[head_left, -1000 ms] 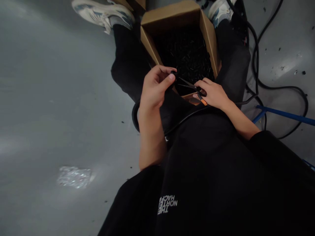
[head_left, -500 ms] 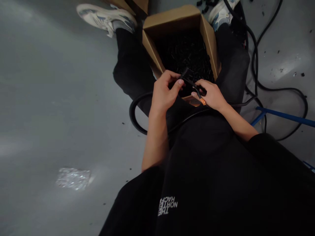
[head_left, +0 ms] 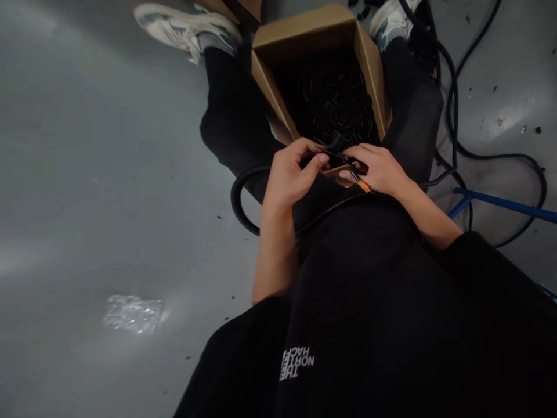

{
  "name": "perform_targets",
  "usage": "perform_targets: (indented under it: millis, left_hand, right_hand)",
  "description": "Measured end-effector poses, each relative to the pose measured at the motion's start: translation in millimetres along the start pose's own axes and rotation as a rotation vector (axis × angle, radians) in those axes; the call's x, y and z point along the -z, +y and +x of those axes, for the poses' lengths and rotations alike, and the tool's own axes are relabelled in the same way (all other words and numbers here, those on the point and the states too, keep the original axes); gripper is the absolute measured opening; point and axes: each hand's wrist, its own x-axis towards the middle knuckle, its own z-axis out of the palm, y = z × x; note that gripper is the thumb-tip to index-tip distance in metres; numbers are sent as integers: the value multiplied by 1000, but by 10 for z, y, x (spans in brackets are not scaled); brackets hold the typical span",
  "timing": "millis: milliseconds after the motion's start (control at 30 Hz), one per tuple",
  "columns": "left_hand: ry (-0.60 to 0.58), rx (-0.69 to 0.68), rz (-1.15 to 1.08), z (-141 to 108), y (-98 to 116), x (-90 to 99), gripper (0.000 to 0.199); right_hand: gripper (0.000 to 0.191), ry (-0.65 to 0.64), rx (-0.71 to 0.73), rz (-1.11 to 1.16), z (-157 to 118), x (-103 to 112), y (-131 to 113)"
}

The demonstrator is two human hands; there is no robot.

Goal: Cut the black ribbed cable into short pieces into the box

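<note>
My left hand [head_left: 296,171] pinches a small black ribbed piece [head_left: 336,141] between thumb and fingers, over the near edge of a cardboard box [head_left: 304,28]. Close beside it, my right hand [head_left: 378,168] is closed round dark pliers with an orange handle end [head_left: 363,184]. Their jaws point left and meet or nearly meet the black piece; the exact contact is too dark to make out. Below both hands, many short black pieces [head_left: 331,98] lie in the box, which stands between my legs.
A thick black hose [head_left: 237,203] loops across my lap, and more black cable [head_left: 500,157] coils on the floor at right. A blue metal bar [head_left: 509,202] stands there too. A crinkled clear plastic bag [head_left: 134,313] lies on the floor at left. Small black scraps are scattered about.
Both hands have come slightly nearer my body, with the black piece and the pliers still in them. The black piece sits lower over the box edge, and the pliers have turned a little.
</note>
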Motion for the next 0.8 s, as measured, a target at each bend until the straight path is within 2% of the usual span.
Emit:
perform_targets:
  millis: [167, 267, 333, 433, 567, 700, 800]
  left_hand:
    - [114, -8, 212, -60, -68, -150, 20]
    - [251, -16, 347, -72, -190, -189, 16]
    - [299, -32, 418, -80, -267, -207, 16]
    - [263, -54, 449, -97, -333, -262, 15]
    - [207, -71, 481, -110, -384, -317, 15]
    - [246, -57, 439, -104, -443, -226, 23]
    - [261, 3, 335, -102, -409, -155, 40]
  right_hand:
    - [61, 2, -102, -5, 52, -46, -9]
    - [64, 1, -142, 9, 65, -89, 14]
    - [67, -5, -150, 30, 64, -106, 19]
    - [63, -30, -180, 9, 79, -112, -3]
    - [48, -35, -204, -46, 131, -99, 6]
    - [43, -51, -244, 29, 120, -72, 75]
    - [45, -58, -292, 29, 76, -56, 36]
